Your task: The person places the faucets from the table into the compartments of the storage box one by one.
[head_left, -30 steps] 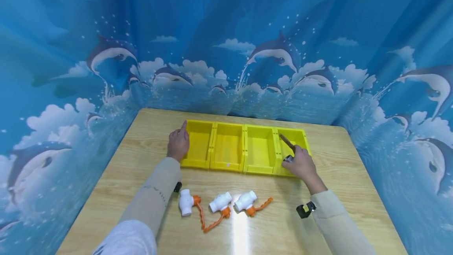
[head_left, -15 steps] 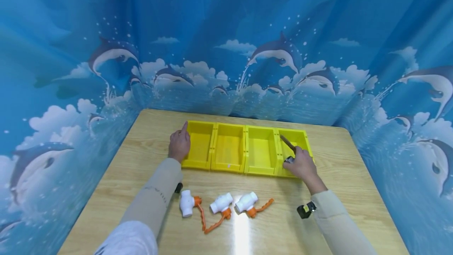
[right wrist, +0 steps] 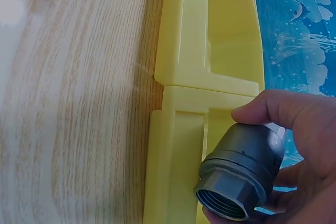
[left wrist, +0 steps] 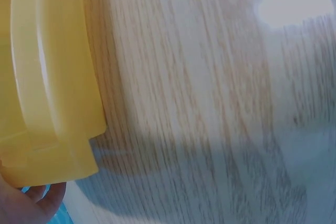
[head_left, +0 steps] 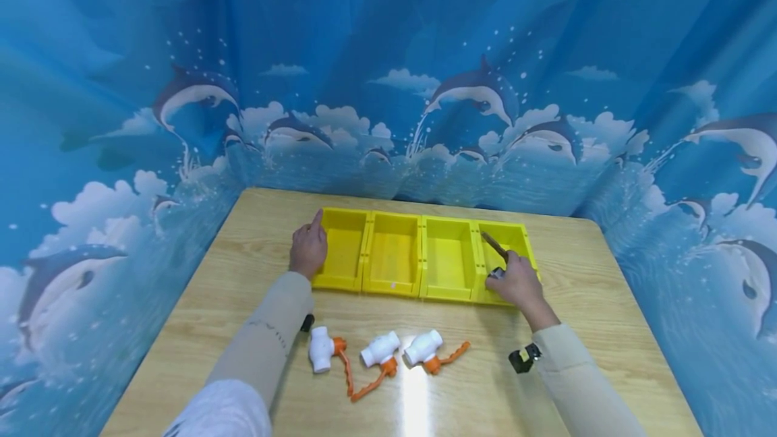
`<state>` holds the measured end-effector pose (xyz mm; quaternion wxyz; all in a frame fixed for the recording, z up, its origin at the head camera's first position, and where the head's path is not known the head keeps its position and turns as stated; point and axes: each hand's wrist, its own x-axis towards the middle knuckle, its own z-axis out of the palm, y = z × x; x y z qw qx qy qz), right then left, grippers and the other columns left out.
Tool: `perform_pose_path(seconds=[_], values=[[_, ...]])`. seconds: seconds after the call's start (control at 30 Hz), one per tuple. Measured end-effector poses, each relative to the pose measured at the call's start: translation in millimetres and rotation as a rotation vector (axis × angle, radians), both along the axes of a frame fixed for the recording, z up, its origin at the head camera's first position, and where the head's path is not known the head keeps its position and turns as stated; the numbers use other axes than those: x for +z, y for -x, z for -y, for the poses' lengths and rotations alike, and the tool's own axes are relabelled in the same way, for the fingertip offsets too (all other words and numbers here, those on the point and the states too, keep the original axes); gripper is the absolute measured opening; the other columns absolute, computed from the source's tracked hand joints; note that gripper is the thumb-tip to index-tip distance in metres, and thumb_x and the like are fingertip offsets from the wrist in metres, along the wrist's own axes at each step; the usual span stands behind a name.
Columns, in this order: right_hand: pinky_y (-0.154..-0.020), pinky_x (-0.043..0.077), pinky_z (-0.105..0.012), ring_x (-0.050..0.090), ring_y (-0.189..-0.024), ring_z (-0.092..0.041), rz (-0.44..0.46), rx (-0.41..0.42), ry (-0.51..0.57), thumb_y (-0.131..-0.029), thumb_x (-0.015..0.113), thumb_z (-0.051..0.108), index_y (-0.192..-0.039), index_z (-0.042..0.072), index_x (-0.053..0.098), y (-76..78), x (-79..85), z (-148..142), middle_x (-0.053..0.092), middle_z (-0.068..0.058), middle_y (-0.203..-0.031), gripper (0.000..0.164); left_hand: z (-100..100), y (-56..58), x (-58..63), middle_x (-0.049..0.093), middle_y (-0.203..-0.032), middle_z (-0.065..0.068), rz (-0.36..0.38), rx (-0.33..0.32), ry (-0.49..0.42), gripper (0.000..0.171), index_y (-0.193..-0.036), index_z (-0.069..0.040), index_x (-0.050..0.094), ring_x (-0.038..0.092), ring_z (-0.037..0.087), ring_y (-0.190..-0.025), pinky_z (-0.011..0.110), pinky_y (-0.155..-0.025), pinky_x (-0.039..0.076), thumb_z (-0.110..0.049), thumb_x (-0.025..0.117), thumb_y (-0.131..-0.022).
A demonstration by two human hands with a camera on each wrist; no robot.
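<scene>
Four-sided yellow bins (head_left: 391,290) stand joined in a row on the table. My left hand (head_left: 308,247) grips the outer wall of the leftmost bin, its index finger lying along the rim. In the left wrist view the curled fingers (left wrist: 50,200) show beyond that bin's corner (left wrist: 58,163). My right hand (head_left: 516,280) holds a grey metal valve (right wrist: 239,174) over the rightmost bin. Its threaded hexagonal end faces the right wrist camera, and in the head view a long brown handle (head_left: 494,246) sticks out past the fingers. Part of the valve is hidden by the hand.
Three white valves with orange handles lie in front of the bins: a left one (head_left: 320,349), a middle one (head_left: 380,348) and a right one (head_left: 423,347). The wooden table (head_left: 243,356) ends at a blue dolphin-print curtain (head_left: 388,86) behind and on both sides.
</scene>
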<state>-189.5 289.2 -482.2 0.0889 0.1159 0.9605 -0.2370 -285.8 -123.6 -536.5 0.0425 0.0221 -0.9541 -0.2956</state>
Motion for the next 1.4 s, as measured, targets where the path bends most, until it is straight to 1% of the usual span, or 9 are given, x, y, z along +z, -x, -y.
perform_pose_path(seconds=[0.23,0.47,0.63,0.87,1.07,1.27,1.4], values=[[-0.077,0.046,-0.051,0.049,-0.097,-0.039,0.003,-0.008,0.009,-0.083,0.066,0.022,-0.144,-0.011,0.028,1.6,-0.1,-1,0.043,-0.032,-0.124,0.079,0,-0.5,0.0,0.054,-0.128,0.025,0.004,-0.013,0.01,0.049,-0.156,-0.017,0.023,0.043,0.042,-0.125,0.055,-0.106,0.033,-0.021,0.028,-0.107],[-0.081,0.045,-0.056,0.048,-0.107,-0.045,0.009,-0.01,0.016,-0.083,0.063,0.023,-0.146,-0.011,0.026,3.4,-0.5,-4,0.04,-0.033,-0.129,0.081,0,-2.1,3.7,0.054,-0.125,0.024,0.019,-0.01,-0.02,0.048,-0.155,-0.018,0.024,0.042,0.044,-0.124,0.058,-0.101,0.037,-0.023,0.027,-0.107],[-0.082,0.045,-0.056,0.048,-0.106,-0.044,0.009,-0.015,0.021,-0.083,0.064,0.023,-0.145,-0.011,0.026,5.0,-1.2,-4,0.04,-0.033,-0.129,0.081,0,-1.2,2.8,0.056,-0.122,0.023,0.011,-0.004,-0.011,0.048,-0.155,-0.019,0.025,0.043,0.044,-0.123,0.058,-0.099,0.038,-0.023,0.028,-0.107],[-0.083,0.045,-0.056,0.048,-0.107,-0.045,0.011,-0.022,0.023,-0.083,0.064,0.023,-0.145,-0.012,0.026,7.3,-3.3,-6,0.04,-0.033,-0.129,0.08,-1,-0.5,3.4,0.056,-0.123,0.022,0.031,0.002,-0.006,0.049,-0.156,-0.02,0.023,0.041,0.045,-0.126,0.059,-0.1,0.038,-0.024,0.028,-0.107],[-0.078,0.046,-0.054,0.049,-0.104,-0.044,0.01,-0.026,0.018,-0.084,0.064,0.023,-0.144,-0.011,0.03,9.5,-3.7,-5,0.042,-0.033,-0.127,0.077,1,-1.0,4.3,0.055,-0.124,0.023,0.029,0.001,0.003,0.049,-0.156,-0.019,0.023,0.039,0.045,-0.128,0.058,-0.104,0.035,-0.022,0.028,-0.107],[-0.075,0.046,-0.052,0.049,-0.102,-0.043,0.016,-0.025,0.012,-0.084,0.065,0.023,-0.143,-0.011,0.031,10.5,-4.3,-4,0.042,-0.032,-0.125,0.076,1,-1.4,4.5,0.054,-0.127,0.023,0.036,0.004,0.0,0.049,-0.156,-0.019,0.022,0.038,0.044,-0.13,0.058,-0.104,0.035,-0.022,0.029,-0.107],[-0.075,0.046,-0.052,0.05,-0.103,-0.044,0.019,-0.014,0.002,-0.084,0.065,0.024,-0.143,-0.011,0.031,11.2,-4.7,-5,0.043,-0.032,-0.125,0.076,1,-1.9,2.2,0.056,-0.123,0.023,0.027,-0.002,0.008,0.049,-0.156,-0.019,0.022,0.039,0.044,-0.129,0.057,-0.105,0.034,-0.023,0.028,-0.107]])
